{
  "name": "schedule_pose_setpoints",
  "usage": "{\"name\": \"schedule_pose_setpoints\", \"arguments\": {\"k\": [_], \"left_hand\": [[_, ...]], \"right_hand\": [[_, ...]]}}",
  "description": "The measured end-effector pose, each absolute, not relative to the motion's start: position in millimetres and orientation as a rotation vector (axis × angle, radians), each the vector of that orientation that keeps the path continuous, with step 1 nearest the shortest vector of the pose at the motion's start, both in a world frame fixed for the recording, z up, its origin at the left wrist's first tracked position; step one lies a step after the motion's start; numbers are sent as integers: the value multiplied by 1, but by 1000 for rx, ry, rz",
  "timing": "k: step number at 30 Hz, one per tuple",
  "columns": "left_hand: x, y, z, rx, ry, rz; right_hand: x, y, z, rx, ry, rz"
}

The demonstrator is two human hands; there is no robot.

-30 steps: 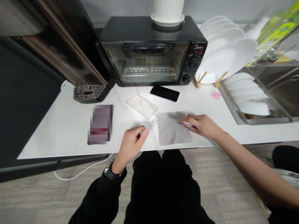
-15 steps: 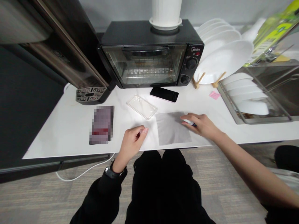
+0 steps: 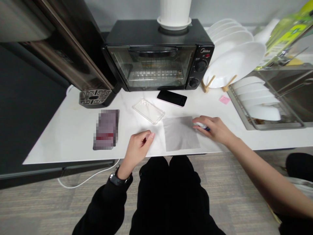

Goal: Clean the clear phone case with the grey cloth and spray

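Note:
My left hand [image 3: 139, 147] rests in a loose fist near the counter's front edge, thumb over the curled fingers, and nothing shows in it. A grey cloth [image 3: 181, 133] lies flat to its right. At the cloth's right edge, my right hand [image 3: 215, 129] grips a small white-and-blue object [image 3: 202, 125], mostly covered by the fingers, so its kind is unclear. Beyond the cloth lie a clear phone case [image 3: 148, 111] and a black-screened phone [image 3: 172, 98]. A blurred-out purple-grey flat item [image 3: 106, 129] lies left of my left hand.
A black toaster oven [image 3: 158, 65] stands behind the phone, with a white pot [image 3: 174, 13] on top. At the left is a drink dispenser's drip tray [image 3: 95, 98]. White plates [image 3: 234, 65] stand in a wooden rack beside the sink [image 3: 246, 120]. A pink note [image 3: 224, 99] lies nearby.
My right hand has shifted slightly to the right with the white-and-blue object, baring more of the cloth. My left hand has stayed in its fist at the same spot.

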State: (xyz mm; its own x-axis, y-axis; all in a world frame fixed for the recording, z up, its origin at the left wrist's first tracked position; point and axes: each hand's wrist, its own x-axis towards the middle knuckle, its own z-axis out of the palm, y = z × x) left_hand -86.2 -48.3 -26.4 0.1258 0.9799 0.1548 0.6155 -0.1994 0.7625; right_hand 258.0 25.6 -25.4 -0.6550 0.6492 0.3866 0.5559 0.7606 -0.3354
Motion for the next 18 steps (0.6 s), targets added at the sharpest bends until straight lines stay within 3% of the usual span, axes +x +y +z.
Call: {"name": "schedule_pose_setpoints", "arguments": {"k": [18], "left_hand": [[-85,-48,-24,1876,1538,881]], "right_hand": [[255,28,-36,-903,-2555,145]]}}
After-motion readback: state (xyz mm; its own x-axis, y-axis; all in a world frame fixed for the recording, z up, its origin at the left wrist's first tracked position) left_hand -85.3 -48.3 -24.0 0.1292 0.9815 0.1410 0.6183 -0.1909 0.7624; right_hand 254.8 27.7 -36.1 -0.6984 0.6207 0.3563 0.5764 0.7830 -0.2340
